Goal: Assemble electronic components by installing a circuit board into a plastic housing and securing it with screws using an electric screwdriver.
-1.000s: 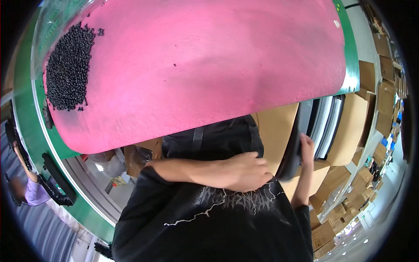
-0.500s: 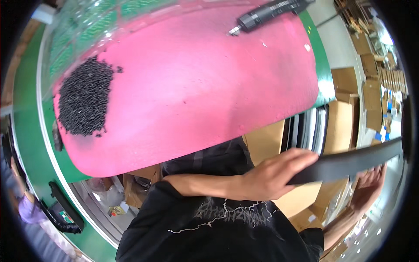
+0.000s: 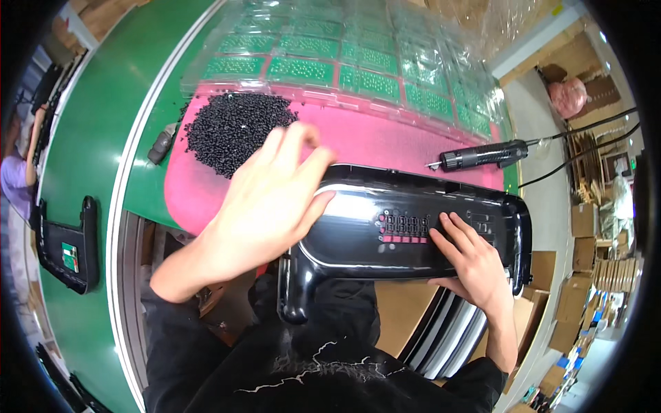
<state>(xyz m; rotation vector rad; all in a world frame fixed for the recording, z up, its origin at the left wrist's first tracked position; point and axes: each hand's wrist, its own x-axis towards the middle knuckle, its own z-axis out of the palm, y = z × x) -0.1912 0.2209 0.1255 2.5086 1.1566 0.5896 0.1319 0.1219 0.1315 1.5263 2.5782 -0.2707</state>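
While a green work table [image 3: 96, 138] curves away beyond both hands, a pink mat [image 3: 385, 148] lies on it just past the fingertips, and stacked clear plastic blister trays [image 3: 358, 55] with green inserts sit farther out still. Across the front of the mat, a long glossy black plastic panel [image 3: 413, 230] with rows of small slots runs between the two hands. The left hand [image 3: 265, 206] lies over the panel's left end with its fingers spread and loose, touching the top edge without closing round it. The right hand [image 3: 475, 265] grips the panel near its right end from below, fingers laid flat across the slotted face. Just beyond the left hand's fingertips lies a heap of small black pellets [image 3: 234, 127]. Beyond the right hand, a black electric screwdriver [image 3: 482, 155] with a cable rests on the mat.
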